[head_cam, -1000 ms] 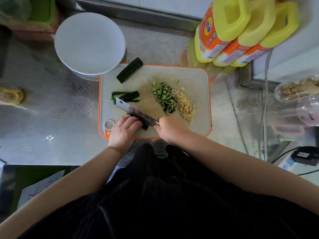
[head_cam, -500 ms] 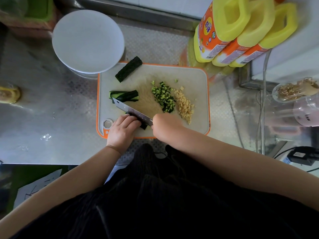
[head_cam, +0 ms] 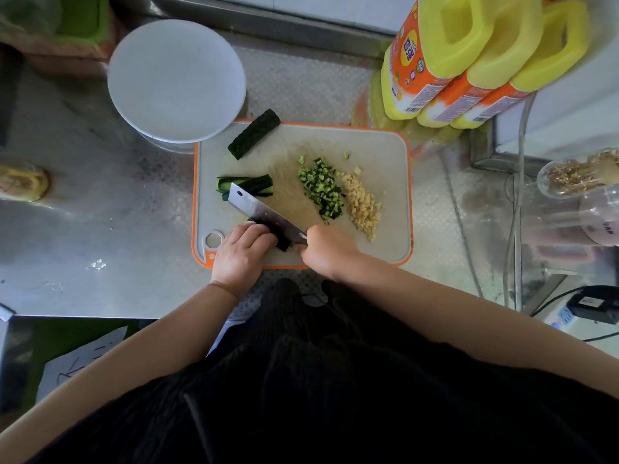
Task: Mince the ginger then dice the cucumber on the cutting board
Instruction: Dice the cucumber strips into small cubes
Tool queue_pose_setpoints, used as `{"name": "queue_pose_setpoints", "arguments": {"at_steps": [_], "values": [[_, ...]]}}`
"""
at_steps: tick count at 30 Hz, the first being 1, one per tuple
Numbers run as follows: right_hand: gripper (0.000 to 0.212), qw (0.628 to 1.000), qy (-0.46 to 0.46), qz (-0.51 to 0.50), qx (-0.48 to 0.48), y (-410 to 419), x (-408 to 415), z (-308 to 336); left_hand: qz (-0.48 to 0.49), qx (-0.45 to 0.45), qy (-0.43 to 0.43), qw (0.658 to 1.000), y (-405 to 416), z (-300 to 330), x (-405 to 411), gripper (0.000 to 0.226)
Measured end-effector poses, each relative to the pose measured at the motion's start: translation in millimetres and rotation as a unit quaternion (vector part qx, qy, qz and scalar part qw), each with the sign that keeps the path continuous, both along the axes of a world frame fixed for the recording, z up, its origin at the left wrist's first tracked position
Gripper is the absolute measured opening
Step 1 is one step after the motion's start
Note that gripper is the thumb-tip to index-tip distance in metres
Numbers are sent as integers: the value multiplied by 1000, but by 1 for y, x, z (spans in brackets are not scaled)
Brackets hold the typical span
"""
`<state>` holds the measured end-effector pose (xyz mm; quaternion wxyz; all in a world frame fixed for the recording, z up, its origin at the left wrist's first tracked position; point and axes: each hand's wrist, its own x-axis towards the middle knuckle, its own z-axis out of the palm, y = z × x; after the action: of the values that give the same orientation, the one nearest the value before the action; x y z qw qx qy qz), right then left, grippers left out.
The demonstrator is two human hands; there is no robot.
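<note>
On the cutting board [head_cam: 378, 142] — grey with an orange rim — the left hand [head_cam: 242, 256] curls its grip over a dark cucumber piece [head_cam: 279, 236] near the board's front edge, fingertips tucked against the flat of the cleaver [head_cam: 264, 212]. The right hand [head_cam: 326, 251] has its grip clenched round the cleaver's handle, which is hidden inside the fist; the blade runs diagonally up and left, its tip over a bundle of cucumber strips [head_cam: 249, 185] near the left edge. A longer cucumber section [head_cam: 254, 133] lies tilted at the board's back left corner, partly over the rim. In the middle sits a heap of diced cucumber [head_cam: 321, 189], and just beside it to the right the minced ginger [head_cam: 361, 204], the two piles nearly touching. The right third of the board is bare. A white bowl [head_cam: 176, 82] overlaps the back left corner, and three yellow bottles [head_cam: 469, 58] stand behind the back right corner — the steel table [head_cam: 100, 229] spreads open to the left
</note>
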<state>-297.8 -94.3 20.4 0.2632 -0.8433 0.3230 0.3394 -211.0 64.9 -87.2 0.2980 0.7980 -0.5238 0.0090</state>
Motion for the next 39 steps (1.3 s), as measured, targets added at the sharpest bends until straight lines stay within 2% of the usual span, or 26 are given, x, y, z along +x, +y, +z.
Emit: {"name": "queue_pose_setpoints", "arguments": {"at_steps": [4,10,15,21,23,29,33,39], "values": [[32,1000,-22,5,21,-8,-4,1,24,-4,11,1000,-2,4,-2,7],[31,998,-38,21,-34,2,-9,4,39,-14,20,999,-3,8,-1,16],[31,998,-27,37,-31,6,-9,8,33,-10,26,999,-1,5,-1,9],[29,998,-5,43,-40,9,-4,13,35,-12,38,999,-1,5,-1,15],[30,998,-1,44,-46,11,-2,15,37,-19,33,999,-1,4,-1,9],[17,998,12,34,-48,11,0,13,32,-22,40,998,-3,2,0,6],[26,999,3,25,-36,9,-3,11,31,-28,38,998,-3,2,1,9],[28,999,3,24,-37,12,-5,11,30,-25,40,998,-3,2,1,6]]}}
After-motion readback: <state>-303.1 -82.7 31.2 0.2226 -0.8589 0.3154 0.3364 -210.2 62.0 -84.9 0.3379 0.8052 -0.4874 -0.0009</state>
